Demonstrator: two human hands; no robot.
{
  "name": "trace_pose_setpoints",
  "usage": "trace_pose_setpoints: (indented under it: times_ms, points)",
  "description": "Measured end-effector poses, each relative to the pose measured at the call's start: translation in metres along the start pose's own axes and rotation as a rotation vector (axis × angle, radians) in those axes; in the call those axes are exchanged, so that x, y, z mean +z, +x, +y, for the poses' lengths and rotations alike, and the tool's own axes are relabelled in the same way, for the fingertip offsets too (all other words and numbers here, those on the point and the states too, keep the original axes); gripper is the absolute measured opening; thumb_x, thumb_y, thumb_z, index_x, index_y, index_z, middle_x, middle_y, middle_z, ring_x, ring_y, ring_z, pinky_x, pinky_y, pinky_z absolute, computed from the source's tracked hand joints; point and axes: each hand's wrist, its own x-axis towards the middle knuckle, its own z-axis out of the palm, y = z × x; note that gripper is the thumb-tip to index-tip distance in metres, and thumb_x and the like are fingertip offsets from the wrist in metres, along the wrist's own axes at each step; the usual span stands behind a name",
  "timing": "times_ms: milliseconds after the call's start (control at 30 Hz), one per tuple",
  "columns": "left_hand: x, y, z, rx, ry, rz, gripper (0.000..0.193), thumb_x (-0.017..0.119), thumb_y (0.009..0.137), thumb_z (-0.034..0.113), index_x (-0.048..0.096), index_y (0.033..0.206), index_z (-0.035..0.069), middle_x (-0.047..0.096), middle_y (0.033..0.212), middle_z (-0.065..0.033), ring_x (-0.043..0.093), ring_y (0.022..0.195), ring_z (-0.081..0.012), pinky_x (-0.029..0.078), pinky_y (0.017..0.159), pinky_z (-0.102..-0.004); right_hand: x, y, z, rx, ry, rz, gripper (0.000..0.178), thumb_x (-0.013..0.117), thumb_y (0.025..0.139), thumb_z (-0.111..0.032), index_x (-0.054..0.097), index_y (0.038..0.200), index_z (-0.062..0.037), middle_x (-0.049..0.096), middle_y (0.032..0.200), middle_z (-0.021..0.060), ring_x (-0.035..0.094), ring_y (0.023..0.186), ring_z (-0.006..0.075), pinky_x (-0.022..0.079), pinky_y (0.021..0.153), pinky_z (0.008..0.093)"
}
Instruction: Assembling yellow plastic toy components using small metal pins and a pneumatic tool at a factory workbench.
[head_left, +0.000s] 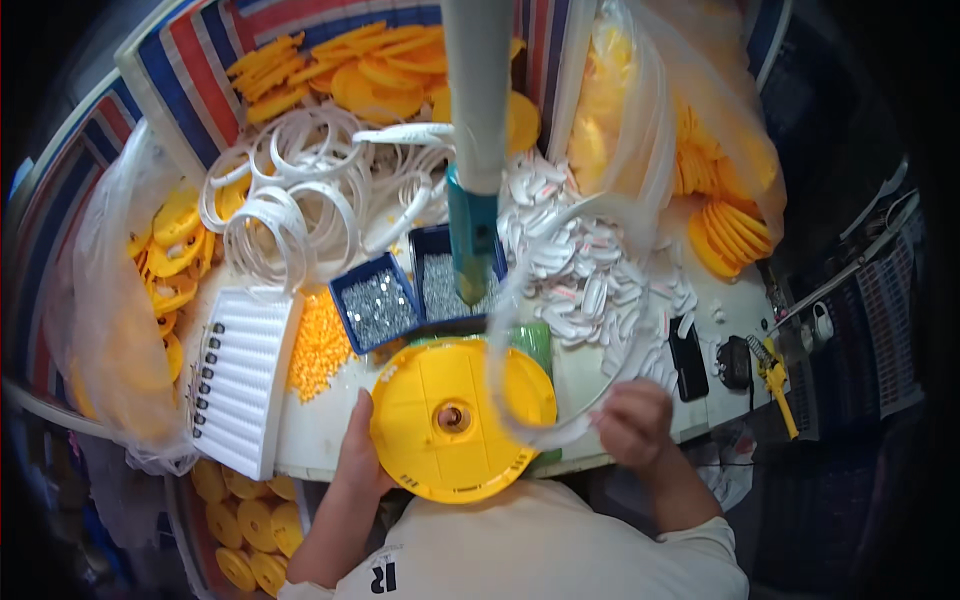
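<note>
A round yellow plastic disc (415, 410) with a central hole lies before my body. My left hand (362, 455) grips its left edge, thumb along the rim and the other fingers mostly hidden. At the right, my right hand (637, 420) pinches a translucent white plastic ring (560, 437), which is tilted up and slightly blurred. In this view the ring's left side overlaps the disc's right edge; whether they touch, I cannot tell. Part of a green object (535, 345) shows behind the disc. Above it hangs a teal and white powered screwdriver (474, 225), its tip over the screw trays.
Two blue trays (370, 345) hold small metal parts. Orange pieces (318, 340), a white slotted rack (245, 385), white rings (290, 190) and a heap of white curved pieces (590, 285) surround them. Bagged yellow parts (165, 330), a phone (688, 358) and yellow-handled tool (778, 385) lie at the sides.
</note>
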Motion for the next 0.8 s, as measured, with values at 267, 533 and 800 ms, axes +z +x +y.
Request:
trace_pose_setpoints:
  times_ms: [267, 533, 800]
  points:
    - [0.030, 0.016, 0.022, 0.126, 0.519, 0.054, 0.074, 0.064, 0.102, 0.042, 0.038, 0.157, 0.000, 0.055, 0.149, -0.0185, 0.058, 0.135, -0.0301, 0.048, 0.114, -0.0455, 0.028, -0.023, -0.047, 0.086, 0.328, -0.158, 0.029, 0.081, 0.077, -0.009, 0.076, 0.105, -0.0154, 0.065, 0.106, 0.0014, 0.067, 0.099, 0.0212, 0.061, 0.076, 0.0294]
    - [0.013, 0.001, 0.008, 0.298, 0.327, 0.100, 0.069, 0.060, 0.103, 0.036, 0.038, 0.156, -0.002, 0.054, 0.149, -0.0179, 0.059, 0.134, -0.0292, 0.049, 0.112, -0.0442, 0.055, 0.011, -0.051, 1.129, 0.717, -0.231, 0.027, 0.065, 0.100, -0.010, 0.068, 0.123, 0.0051, 0.068, 0.086, 0.0083, 0.065, 0.078, 0.0127, 0.053, 0.067, 0.0285]
    - [-0.015, -0.006, 0.003, 0.226, 0.059, 0.084, 0.088, 0.028, 0.106, 0.072, 0.037, 0.160, 0.003, 0.047, 0.160, -0.0182, 0.050, 0.144, -0.0325, 0.043, 0.118, -0.0469, 0.063, 0.048, -0.023, 0.823, 0.511, -0.230, 0.028, 0.065, 0.101, -0.007, 0.072, 0.126, 0.0019, 0.074, 0.082, 0.0155, 0.071, 0.066, 0.0215, 0.055, 0.062, 0.0313]
